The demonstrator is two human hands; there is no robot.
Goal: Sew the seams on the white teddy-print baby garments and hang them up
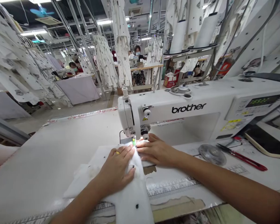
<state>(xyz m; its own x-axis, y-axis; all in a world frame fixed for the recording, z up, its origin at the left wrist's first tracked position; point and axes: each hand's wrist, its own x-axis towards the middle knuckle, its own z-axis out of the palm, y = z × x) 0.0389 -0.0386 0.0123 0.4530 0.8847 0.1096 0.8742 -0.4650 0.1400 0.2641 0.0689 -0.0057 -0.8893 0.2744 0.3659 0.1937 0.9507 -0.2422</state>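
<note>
White fabric with small dark dots (128,189) lies in folded layers on the sewing table and runs under the presser foot (139,136) of a white Brother sewing machine (189,109). My left hand (115,168), wearing a gold ring, rests flat on the fabric just before the needle area. My right hand (156,151) presses on the fabric's right side, its fingertips close to the presser foot. A small green light shines near the needle, and the fabric hides the needle plate.
Red-handled thread snips (241,157), a round metal disc (212,154) and a phone (266,141) lie right of the machine. Thread cones (179,37) stand behind it. A measuring tape (175,188) runs along the table edge. Hanging garments and masked co-workers fill the background.
</note>
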